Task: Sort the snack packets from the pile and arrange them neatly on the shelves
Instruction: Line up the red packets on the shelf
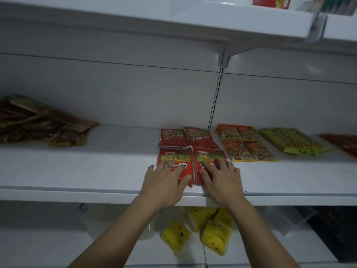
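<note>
We see the white shelf (pixel 87 171) carrying four red packets (pixel 190 140), the front two under our fingers (pixel 219 164). Orange packets (pixel 245 144) lie just right of the fingers, green packets (pixel 291 142) farther right, and a mixed pile (pixel 38 120) well left.

A shop: white slotted-upright shelving (pixel 96 171) stocked with rows of snack packets (pixel 245 142).

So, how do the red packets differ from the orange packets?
The red packets are wider; the orange packets are narrower. The left hand and right hand rest on the front red packets; the orange packets lie untouched. Both sets lie flat, two by two, on one shelf.
</note>
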The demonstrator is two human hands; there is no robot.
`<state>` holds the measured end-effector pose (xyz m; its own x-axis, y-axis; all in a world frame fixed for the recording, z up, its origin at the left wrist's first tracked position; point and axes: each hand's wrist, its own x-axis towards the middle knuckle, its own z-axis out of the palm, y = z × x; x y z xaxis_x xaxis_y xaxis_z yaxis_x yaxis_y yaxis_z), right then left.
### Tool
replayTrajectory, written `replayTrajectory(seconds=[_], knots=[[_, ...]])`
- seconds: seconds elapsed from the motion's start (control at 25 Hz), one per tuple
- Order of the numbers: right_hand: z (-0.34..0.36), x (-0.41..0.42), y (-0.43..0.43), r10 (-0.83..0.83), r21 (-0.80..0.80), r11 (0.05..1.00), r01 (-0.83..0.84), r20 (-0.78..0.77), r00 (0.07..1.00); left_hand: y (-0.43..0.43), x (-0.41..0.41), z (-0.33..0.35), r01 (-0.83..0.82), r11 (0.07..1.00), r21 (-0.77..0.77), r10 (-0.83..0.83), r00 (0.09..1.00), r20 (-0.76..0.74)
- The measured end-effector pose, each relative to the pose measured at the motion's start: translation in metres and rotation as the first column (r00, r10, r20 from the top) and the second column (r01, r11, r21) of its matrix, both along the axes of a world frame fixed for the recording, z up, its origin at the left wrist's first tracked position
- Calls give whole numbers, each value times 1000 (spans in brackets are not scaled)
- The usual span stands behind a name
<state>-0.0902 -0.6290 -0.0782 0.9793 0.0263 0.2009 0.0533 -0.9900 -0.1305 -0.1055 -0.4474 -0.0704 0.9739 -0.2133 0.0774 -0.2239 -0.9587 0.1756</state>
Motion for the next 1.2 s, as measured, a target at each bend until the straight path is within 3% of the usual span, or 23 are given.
replayTrajectory(seconds=[0.24, 0.52, 0.76, 1.2], knots=[[8, 1, -9, 84, 84, 993, -86, 21, 996, -18, -4, -7, -88, 995, -45, 89, 995, 44], [34, 16, 1, 240, 39, 970, -241, 31, 970, -4, -18, 4, -120, 993, -11, 121, 990, 67], [17, 25, 1, 195, -9, 980, -199, -159, 968, -2, -15, 11, -23, 999, 48, 25, 999, -46], [20, 23, -3, 216, 71, 975, -209, -107, 971, -21, 14, 10, -56, 993, 100, 60, 997, -40]])
